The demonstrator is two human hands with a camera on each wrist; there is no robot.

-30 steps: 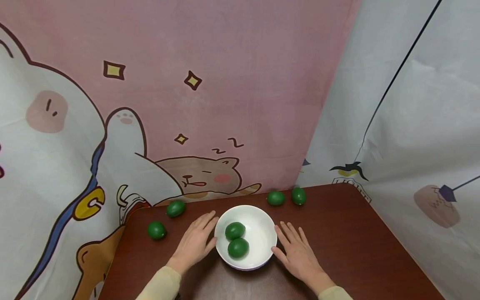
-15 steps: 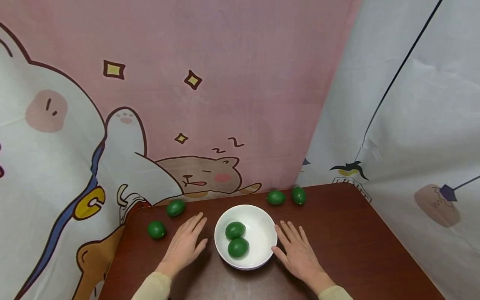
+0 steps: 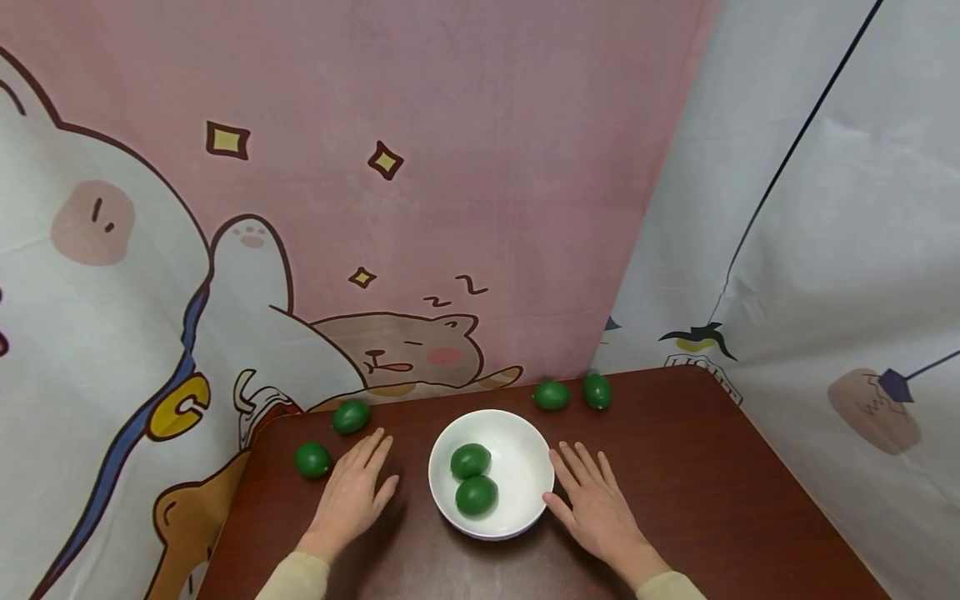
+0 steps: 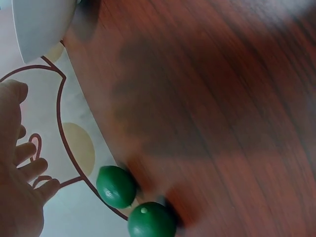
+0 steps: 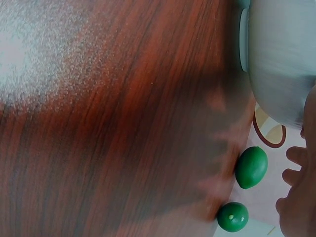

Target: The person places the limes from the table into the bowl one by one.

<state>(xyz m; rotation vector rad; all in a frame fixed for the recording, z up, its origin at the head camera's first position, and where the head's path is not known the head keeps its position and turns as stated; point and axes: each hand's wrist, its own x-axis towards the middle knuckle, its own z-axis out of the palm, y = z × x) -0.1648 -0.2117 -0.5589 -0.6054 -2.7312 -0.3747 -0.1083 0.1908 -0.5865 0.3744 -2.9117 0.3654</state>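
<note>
A white bowl [image 3: 525, 475] stands on the brown table, and inside it lie two green limes [image 3: 476, 495], one touching the other. My right hand [image 3: 597, 510] is at the bowl's right side, fingers extended and fingertips right at the rim. Left of the bowl, my left hand [image 3: 347, 500] hovers over the table with straight fingers, holding nothing. Two limes are nearest to it: one lime [image 3: 312, 460] at the left and another lime [image 3: 351, 416] just beyond the fingertips. In the left wrist view both limes [image 4: 116, 186] sit close together below the hand.
Beyond the bowl at the back right are two more limes, one lying sideways [image 3: 551, 396] and one more upright lime [image 3: 597, 391]. The table [image 3: 720, 500] backs onto a pink and white cartoon cloth [image 3: 525, 208], which also hangs along the sides.
My left hand has left the bowl's left rim and moved left towards the two limes there. The right hand, bowl and limes stay where they were.
</note>
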